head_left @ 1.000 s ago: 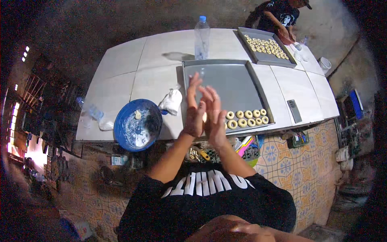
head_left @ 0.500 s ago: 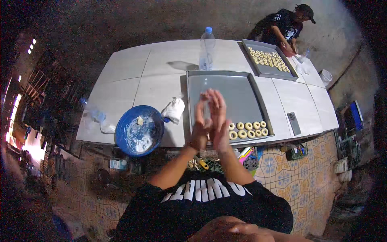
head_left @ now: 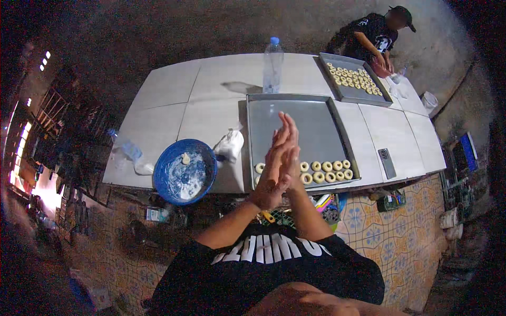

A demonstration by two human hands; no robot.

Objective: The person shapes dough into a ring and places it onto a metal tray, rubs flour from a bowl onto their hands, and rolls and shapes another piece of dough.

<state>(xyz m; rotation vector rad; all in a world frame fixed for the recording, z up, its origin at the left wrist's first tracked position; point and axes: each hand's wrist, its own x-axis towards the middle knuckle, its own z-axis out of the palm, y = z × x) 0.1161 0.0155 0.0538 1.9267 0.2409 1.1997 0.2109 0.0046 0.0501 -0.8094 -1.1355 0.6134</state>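
Palm against palm, my left hand (head_left: pixel 272 176) and my right hand (head_left: pixel 289 160) meet above the near part of a grey metal tray (head_left: pixel 308 121). The fingers of both are stretched straight, pointing away from me. Whether anything lies between the palms is hidden. Small pale dough rings (head_left: pixel 319 177) sit in two rows along the tray's near edge, and my hands cover part of these rows. To the left stands a blue basin (head_left: pixel 161 176), dusted inside with white flour (head_left: pixel 190 179) and holding a small lump of dough (head_left: pixel 185 158).
A white bag (head_left: pixel 229 145) lies between basin and tray. Beyond the tray stands a clear bottle (head_left: pixel 272 68) with a blue cap. A phone (head_left: pixel 386 163) rests at right. At the far right, a person (head_left: pixel 377 39) works beside a second tray (head_left: pixel 348 97) of dough rings.
My hands, slightly apart before, are now pressed together, the left having slid a little towards the right. The view has shifted slightly. The dough rings stay in place.
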